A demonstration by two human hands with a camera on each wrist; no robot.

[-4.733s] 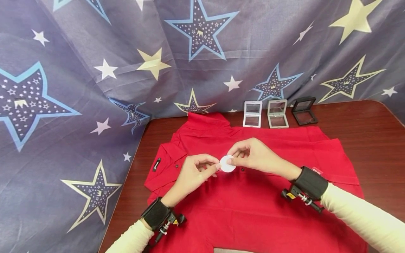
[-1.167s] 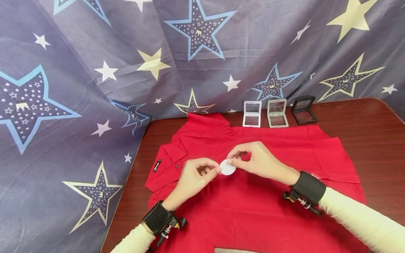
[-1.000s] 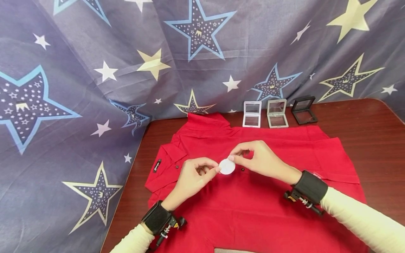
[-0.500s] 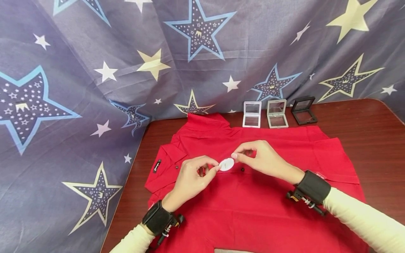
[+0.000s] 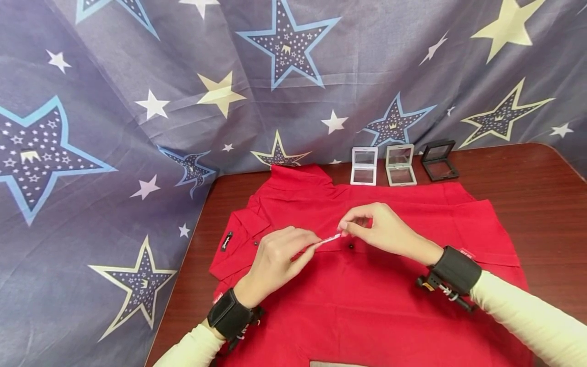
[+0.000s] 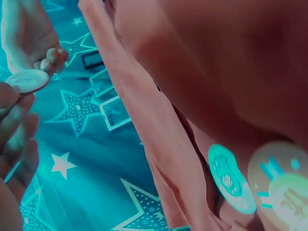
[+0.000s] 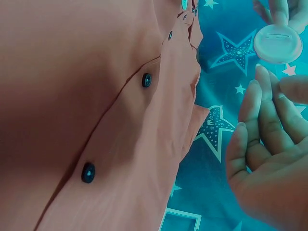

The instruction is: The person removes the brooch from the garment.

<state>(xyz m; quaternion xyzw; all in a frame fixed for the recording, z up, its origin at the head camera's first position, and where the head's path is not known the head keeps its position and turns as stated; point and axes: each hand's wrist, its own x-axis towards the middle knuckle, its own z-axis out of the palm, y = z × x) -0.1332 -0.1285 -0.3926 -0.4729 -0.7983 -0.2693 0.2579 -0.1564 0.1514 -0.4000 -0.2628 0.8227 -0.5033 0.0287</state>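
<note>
A thin round badge with a white back is held nearly edge-on over the shirt in the head view; the right wrist view shows its pale disc with a thin bar across it. My left hand pinches its left edge between thumb and fingers. My right hand hovers at its right end, thumb and forefinger tips close together. In the right wrist view this hand's loosely bent fingers are apart from the disc. Beneath both hands lies the red shirt with dark buttons.
Along the table's back stand a white case, a pale grey case and a black case, lids up. Two printed round badges show near the shirt in the left wrist view. A star-patterned curtain hangs behind the brown table.
The badge has turned from showing its white face to nearly edge-on as my left hand rolled over. My right hand's thumb and fingertips have come off the badge, slightly to the right.
</note>
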